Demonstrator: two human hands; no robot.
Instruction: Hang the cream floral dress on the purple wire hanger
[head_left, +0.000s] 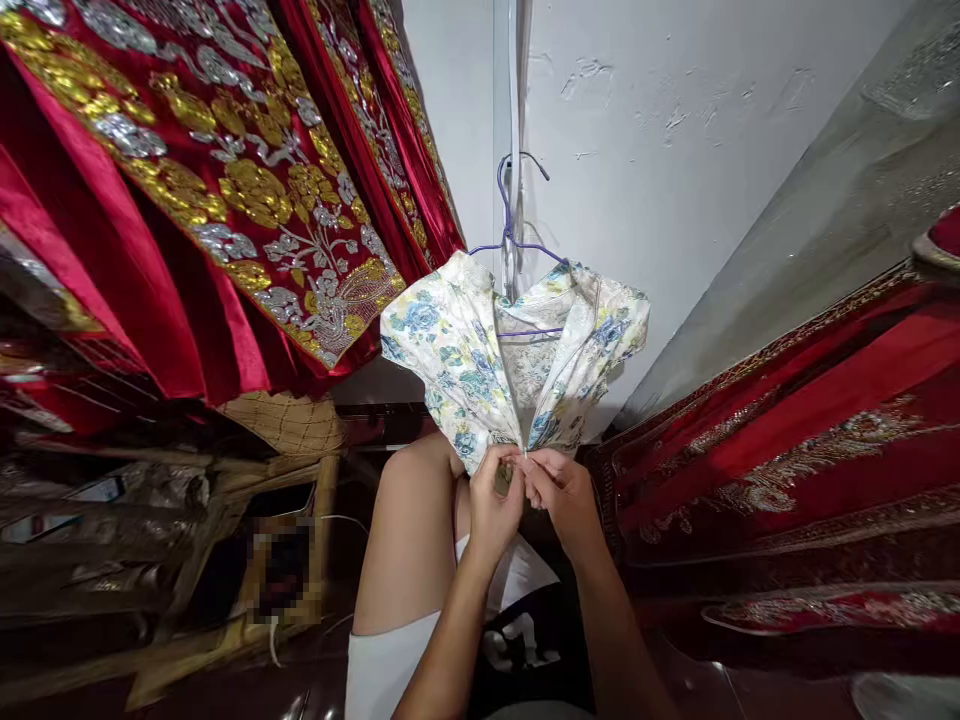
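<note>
A white short-sleeved garment (465, 350) with blue and yellow flowers hangs from a purple wire hanger (507, 236), its front parted in a V. At the bottom of the V, my left hand (499, 500) is closed in a pinch on the garment's left front edge. Close beside it, my right hand (559, 490) pinches the other front edge, thumb and forefinger together. The fingertips of both hands nearly meet there. Whatever small fastening lies between them is too small to make out. The hanger's hook stands free in front of the wall.
Red embroidered cloths (285, 180) with gold and silver sequins hang at upper left. More red embroidered fabric (787, 450) lies along the right. A wooden stool-like frame (326, 540) stands at lower left. Behind the garment is a white wall (637, 130) with a vertical pipe.
</note>
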